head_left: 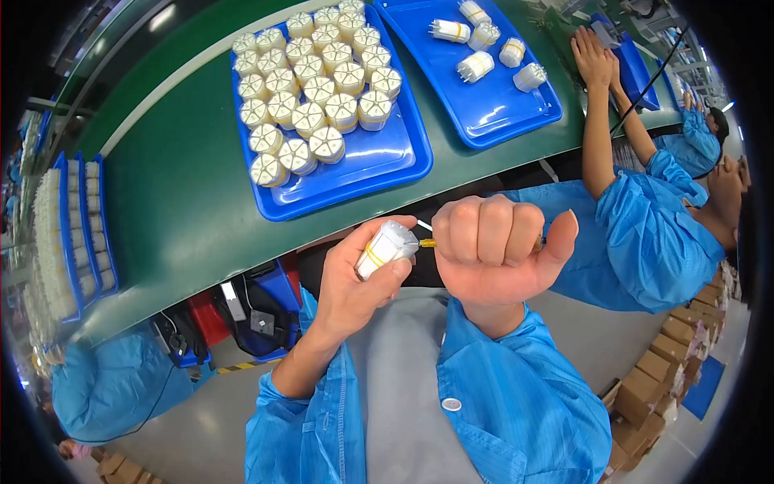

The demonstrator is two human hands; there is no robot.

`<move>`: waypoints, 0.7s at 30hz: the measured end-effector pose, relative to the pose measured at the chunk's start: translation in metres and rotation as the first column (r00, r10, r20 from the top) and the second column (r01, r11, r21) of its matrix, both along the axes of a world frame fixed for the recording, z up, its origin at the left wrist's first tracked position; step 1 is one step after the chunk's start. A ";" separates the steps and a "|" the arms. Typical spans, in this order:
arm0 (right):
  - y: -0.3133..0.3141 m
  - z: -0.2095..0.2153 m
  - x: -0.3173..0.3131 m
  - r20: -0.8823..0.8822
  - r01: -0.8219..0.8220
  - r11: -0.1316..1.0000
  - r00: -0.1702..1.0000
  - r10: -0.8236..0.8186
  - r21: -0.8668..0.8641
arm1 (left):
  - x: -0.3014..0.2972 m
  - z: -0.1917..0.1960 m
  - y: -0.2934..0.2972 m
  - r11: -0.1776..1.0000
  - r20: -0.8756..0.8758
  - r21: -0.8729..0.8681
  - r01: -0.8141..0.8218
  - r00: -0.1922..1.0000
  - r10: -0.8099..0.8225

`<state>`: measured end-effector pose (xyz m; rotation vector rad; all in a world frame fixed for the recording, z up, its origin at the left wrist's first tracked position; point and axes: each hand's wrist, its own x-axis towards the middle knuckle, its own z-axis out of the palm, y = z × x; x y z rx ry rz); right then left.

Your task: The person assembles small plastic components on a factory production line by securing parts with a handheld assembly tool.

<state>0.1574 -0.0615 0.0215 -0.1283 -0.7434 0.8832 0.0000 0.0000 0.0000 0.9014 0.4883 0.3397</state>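
Note:
My left hand [351, 282] is closed round a short white cylinder [395, 239] with a yellow band about its middle. The cylinder lies tilted, its ridged end turned toward my right hand. Curled into a fist, my right hand [492, 254] grips a slim tool [428, 243] whose yellow, thin-tipped end meets that ridged end. The rest of the tool is hidden in the fist, so its exact kind does not show. Beyond my hands, a blue tray [363, 168] bears rows of white cylinders [309, 118] standing upright, their tops marked with spoke-like lines.
A second blue tray [493, 113] to the right holds several loose white cylinders [476, 66]. Stacked blue trays [110, 278] of white pieces stand at the green bench's [173, 202] left end. On the right, a co-worker's hands [595, 60] rest near another blue tray. Cardboard boxes [645, 391] line the floor.

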 end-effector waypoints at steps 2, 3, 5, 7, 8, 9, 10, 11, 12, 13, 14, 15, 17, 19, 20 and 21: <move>-0.001 -0.003 -0.002 -0.005 0.031 0.998 0.999 -0.032 -0.055 | -0.002 0.000 0.001 1.000 -0.047 0.030 0.005 0.999 -0.004; 0.001 -0.005 0.003 -0.003 0.028 0.998 1.000 -0.028 -0.058 | 0.004 -0.001 0.003 1.000 -0.045 0.026 0.002 0.999 -0.001; 0.007 -0.011 0.012 -0.013 0.028 0.998 1.000 -0.028 -0.050 | 0.015 -0.004 0.006 0.988 -0.091 0.155 -0.001 0.996 0.016; 0.012 -0.018 0.013 -0.032 0.022 0.999 0.999 -0.023 -0.050 | 0.016 -0.009 0.010 0.982 -0.126 0.188 0.011 0.992 0.013; 0.014 -0.021 0.013 -0.046 0.014 0.999 0.999 -0.016 -0.044 | 0.017 -0.011 0.011 0.974 -0.157 0.226 0.023 0.988 0.013; 0.015 -0.023 0.013 -0.051 0.016 0.999 0.999 -0.018 -0.050 | 0.017 -0.011 0.011 0.975 -0.162 0.221 0.026 0.987 0.010; 0.016 -0.025 0.012 -0.080 -0.001 0.997 0.997 -0.005 -0.074 | 0.018 -0.011 0.011 0.968 -0.173 0.251 0.020 0.985 0.024; 0.016 -0.027 0.011 -0.109 -0.019 0.995 0.994 0.008 -0.098 | 0.018 -0.011 0.011 0.959 -0.183 0.282 0.015 0.982 0.039; 0.016 -0.026 0.011 -0.104 -0.022 0.990 0.995 0.008 -0.140 | 0.018 -0.013 0.013 0.960 -0.186 0.281 0.013 0.982 0.041; 0.017 -0.026 0.012 -0.106 -0.025 0.990 0.994 0.010 -0.141 | 0.018 -0.015 0.014 0.935 -0.178 0.354 0.013 0.983 0.054; 0.018 -0.026 0.014 -0.135 -0.074 0.982 0.990 0.050 -0.173 | 0.018 -0.017 0.015 0.905 -0.169 0.425 0.012 0.983 0.066; 0.020 -0.025 0.015 -0.164 -0.122 0.972 0.982 0.089 -0.203 | 0.018 -0.019 0.016 0.905 -0.170 0.425 0.012 0.983 0.067; 0.024 -0.023 0.018 -0.164 -0.111 0.966 0.984 0.073 -0.233 | 0.019 -0.022 0.017 0.967 -0.199 0.253 -0.004 0.978 0.056; 0.028 -0.024 0.024 -0.267 -0.187 0.953 0.956 0.121 -0.238 | 0.018 -0.021 0.018 0.991 -0.129 0.130 -0.009 0.991 0.026; 0.029 -0.025 0.028 -0.264 -0.207 0.958 0.953 0.152 -0.198 | 0.018 -0.020 0.019 1.000 -0.054 0.006 -0.006 0.999 0.006; 0.027 -0.024 0.030 -0.264 -0.210 0.957 0.952 0.154 -0.199 | 0.018 -0.018 0.019 1.000 -0.055 0.004 -0.009 0.998 0.009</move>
